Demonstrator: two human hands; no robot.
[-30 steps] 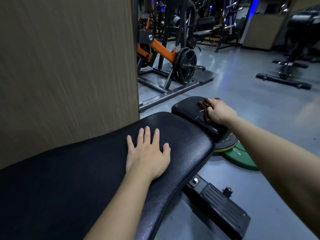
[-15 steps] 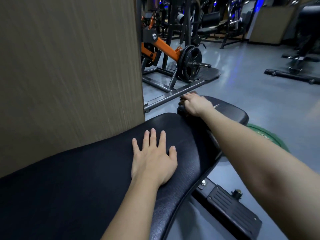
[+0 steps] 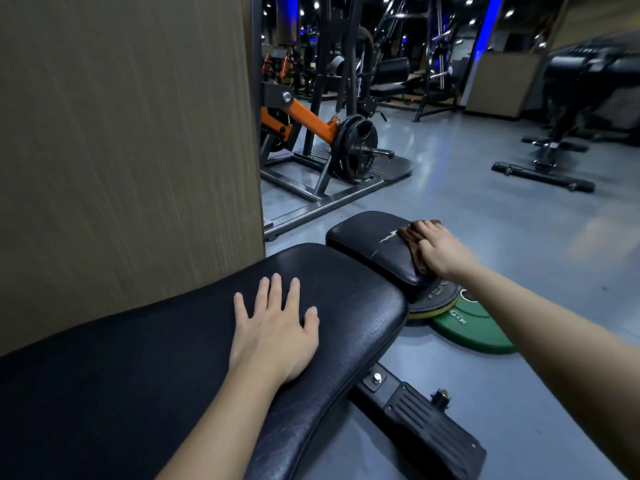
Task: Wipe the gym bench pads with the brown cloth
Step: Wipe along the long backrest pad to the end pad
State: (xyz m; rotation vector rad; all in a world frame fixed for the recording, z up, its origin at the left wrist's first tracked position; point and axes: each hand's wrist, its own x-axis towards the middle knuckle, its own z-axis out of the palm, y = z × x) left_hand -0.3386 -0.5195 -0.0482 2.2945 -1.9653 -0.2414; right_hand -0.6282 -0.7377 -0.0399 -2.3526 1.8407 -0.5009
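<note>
A long black bench pad point(image 3: 145, 368) runs from the lower left to the middle. My left hand point(image 3: 273, 332) lies flat on it, fingers spread, holding nothing. Beyond its end sits a smaller black seat pad point(image 3: 367, 242) with a white tear in its cover. My right hand point(image 3: 441, 249) presses the brown cloth point(image 3: 412, 239) onto the right side of this small pad. Most of the cloth is hidden under the hand.
A wood-grain wall panel point(image 3: 121, 150) stands close on the left. Green and black weight plates point(image 3: 467, 323) lie on the floor under the small pad. The bench's black foot point(image 3: 429, 424) sticks out below. An orange plate-loaded machine point(image 3: 332, 143) stands behind, with another bench point(image 3: 554, 157) far right.
My right hand has slid with the cloth from the near left end of the small pad across to its right side. The left hand stays flat on the long pad.
</note>
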